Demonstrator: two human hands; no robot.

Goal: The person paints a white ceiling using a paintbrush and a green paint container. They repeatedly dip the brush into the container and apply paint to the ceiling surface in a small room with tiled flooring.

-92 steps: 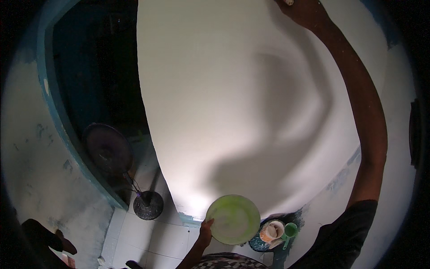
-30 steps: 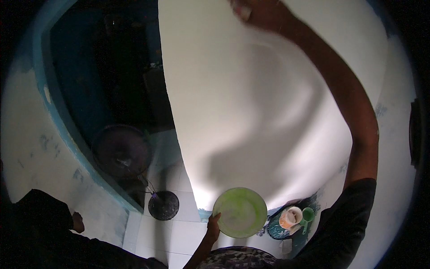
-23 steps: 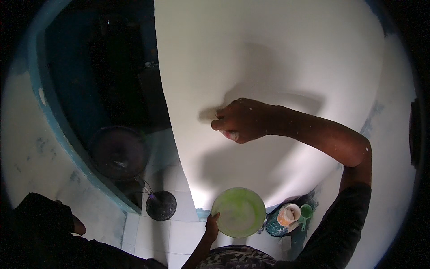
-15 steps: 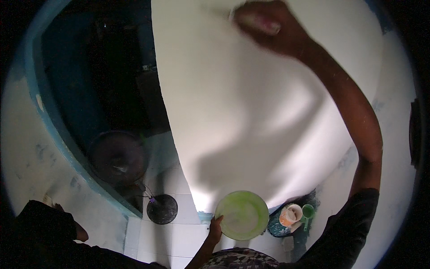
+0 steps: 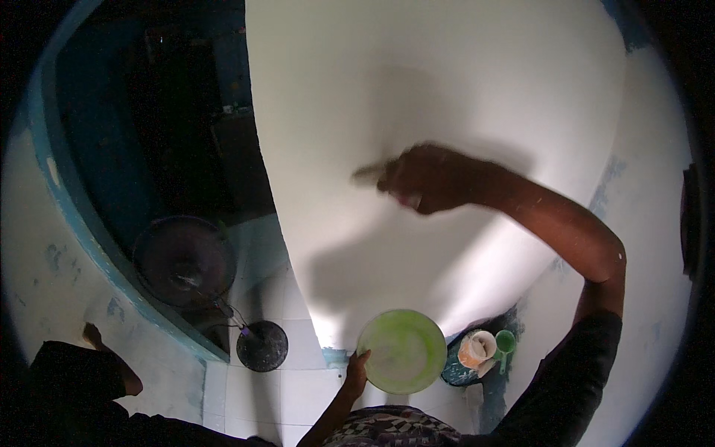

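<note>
My right hand (image 5: 436, 179) is closed around a paintbrush (image 5: 365, 176), blurred by motion. Its tip points left, at or close to the white wall (image 5: 335, 112); whether it touches I cannot tell. A pinkish-white bit of the handle shows under the fingers. Low in front of me, my left hand (image 5: 357, 372) grips the left rim of a round light-green plate (image 5: 406, 316). Whitish, wet-looking stuff coats the inside of the plate.
At far left is another person's dark sleeve (image 5: 78, 370) and hand (image 5: 92, 335). A pedestal fan (image 5: 182, 261) stands by the dark doorway on its round base (image 5: 262, 346). Right of the plate are an orange-and-white tub (image 5: 471, 352) and a green mug (image 5: 506, 342).
My right hand has swept down the wall with the paintbrush, from the top edge to mid-height. The plate stays nearly in place. The other person's arm has shifted slightly.
</note>
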